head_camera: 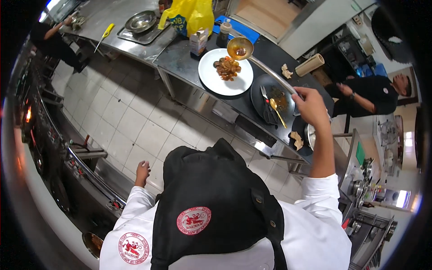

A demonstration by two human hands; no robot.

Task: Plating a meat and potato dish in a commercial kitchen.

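Observation:
My right hand (309,104) grips the handle of a metal ladle (240,48), whose bowl hangs over the right rim of a round white plate (225,88). Some brown sauce lies in the ladle's bowl. On the plate sits a heap of chunky stew in brown sauce (227,68). My left hand (143,173) hangs low above the tiled floor, away from the table, holding nothing, its fingers loosely curled. Beside the white plate is a dark, sauce-stained plate (258,84) bearing a fork (263,91), a gold-coloured spoon (277,111) and a dark crumpled cloth (270,116).
Behind the white plate stand a carton (198,42), a bottle (223,33) and a yellow plastic bag (194,15). A paper roll (309,64) lies right. Co-workers stand at right (371,94) and far left (47,44). A stove flame (28,114) burns at left.

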